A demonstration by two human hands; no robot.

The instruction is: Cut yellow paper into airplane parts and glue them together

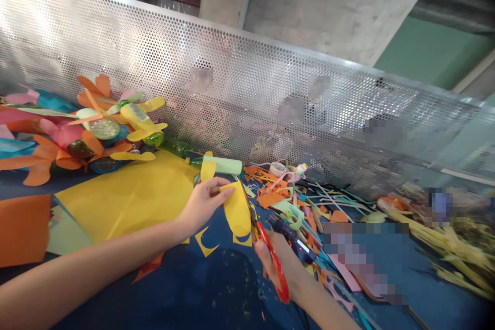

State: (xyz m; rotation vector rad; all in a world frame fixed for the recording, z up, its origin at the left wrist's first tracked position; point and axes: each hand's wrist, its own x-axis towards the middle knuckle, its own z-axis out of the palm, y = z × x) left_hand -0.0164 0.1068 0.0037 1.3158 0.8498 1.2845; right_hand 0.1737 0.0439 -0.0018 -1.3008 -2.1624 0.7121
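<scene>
Between the thumb and fingers of my left hand (207, 201) is a yellow paper piece (236, 212) with a rounded lower end. My right hand (280, 260) is closed around the red handles of a pair of scissors (275, 263). The blades run along the right edge of the yellow piece, close to its upper end. Just behind my left fingers lies a green bottle (222, 164) wrapped in pale green paper, with a yellow paper strip (208, 169) by it. A curved yellow offcut (207, 241) rests on the blue table below.
A large yellow sheet (143, 201) and an orange sheet (25, 229) lie to the left. Bottles with paper petals (102, 126) are heaped at the back left. Orange scraps (270, 198) and sticks cover the right side. A perforated metal panel (247, 93) stands behind the table.
</scene>
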